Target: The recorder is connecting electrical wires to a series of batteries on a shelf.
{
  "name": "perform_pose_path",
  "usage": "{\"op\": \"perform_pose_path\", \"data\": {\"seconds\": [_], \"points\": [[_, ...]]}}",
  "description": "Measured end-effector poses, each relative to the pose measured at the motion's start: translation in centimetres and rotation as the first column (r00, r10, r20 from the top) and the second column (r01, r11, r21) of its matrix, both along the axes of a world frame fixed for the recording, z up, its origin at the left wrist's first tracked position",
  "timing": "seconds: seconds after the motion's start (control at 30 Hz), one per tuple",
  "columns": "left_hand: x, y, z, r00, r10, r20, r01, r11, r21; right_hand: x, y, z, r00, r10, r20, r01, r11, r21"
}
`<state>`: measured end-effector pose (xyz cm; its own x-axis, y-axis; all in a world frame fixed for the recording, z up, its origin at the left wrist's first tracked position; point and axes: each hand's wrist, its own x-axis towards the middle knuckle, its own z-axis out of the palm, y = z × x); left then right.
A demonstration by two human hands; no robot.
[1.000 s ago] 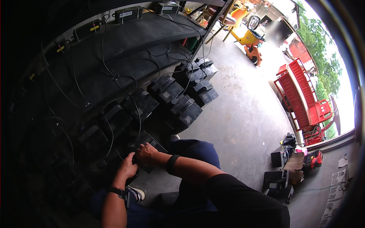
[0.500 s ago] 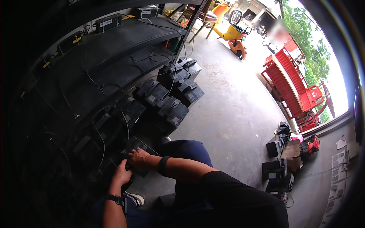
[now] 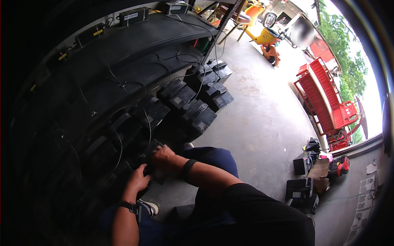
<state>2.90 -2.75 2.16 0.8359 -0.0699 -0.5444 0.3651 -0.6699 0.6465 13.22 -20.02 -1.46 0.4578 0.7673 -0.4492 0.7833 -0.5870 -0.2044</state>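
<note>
My right hand (image 3: 165,158) is closed, its fingers curled down over a dark box low among the others; what they grip is too dark to make out. Beside it and nearer, my left hand (image 3: 139,179) is closed as well, thumb upward, its other fingers lost in shadow. Close past my hands stand several black battery-like boxes with moulded handles, such as a front one (image 3: 200,117) and one behind it (image 3: 177,94). A thin cable (image 3: 147,123) hangs down among the boxes towards my hands.
A black shelf rack (image 3: 135,49) on the left carries charger-like units (image 3: 134,16) and loose cables. My bent knee (image 3: 217,158) is right of my hands. Further off are a yellow scooter (image 3: 262,37) and a red cargo tricycle (image 3: 328,100). More black boxes (image 3: 298,189) line the right wall.
The whole view has shifted, so the scene sits further right and slightly lower. My hands have moved a little apart, the right one lifting slightly from the left.
</note>
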Motion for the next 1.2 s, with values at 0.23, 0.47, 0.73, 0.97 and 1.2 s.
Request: {"op": "perform_pose_path", "data": {"seconds": [0.23, 0.47, 0.73, 0.97, 1.2], "points": [[1.6, -1.8, 0.4, 0.999, -0.049, 0.002, 0.049, 0.999, 0.018, -1.2, -0.5, -3.0, 0.995, 0.097, -0.017, -0.096, 0.993, 0.071], [0.6, -0.8, -0.2, 1.000, -0.017, 0.023, 0.017, 1.000, -0.014, 0.2, -0.2, 0.5, 0.997, 0.072, 0.033, -0.072, 0.997, -0.014], [0.2, -0.3, -1.5, 0.998, -0.039, 0.051, 0.039, 0.999, -0.004, 0.2, -1.0, 0.3, 0.997, -0.068, 0.041, 0.066, 0.997, 0.045], [0.3, -0.4, -2.6, 0.998, -0.041, 0.038, 0.042, 0.998, -0.041, -2.3, 0.5, -2.1, 0.998, 0.032, -0.060, -0.025, 0.993, 0.114], [0.2, -0.5, 0.0, 0.997, -0.053, 0.057, 0.054, 0.998, -0.011, 0.9, -0.9, 0.2, 0.993, -0.101, 0.064, 0.102, 0.995, -0.011]]}}
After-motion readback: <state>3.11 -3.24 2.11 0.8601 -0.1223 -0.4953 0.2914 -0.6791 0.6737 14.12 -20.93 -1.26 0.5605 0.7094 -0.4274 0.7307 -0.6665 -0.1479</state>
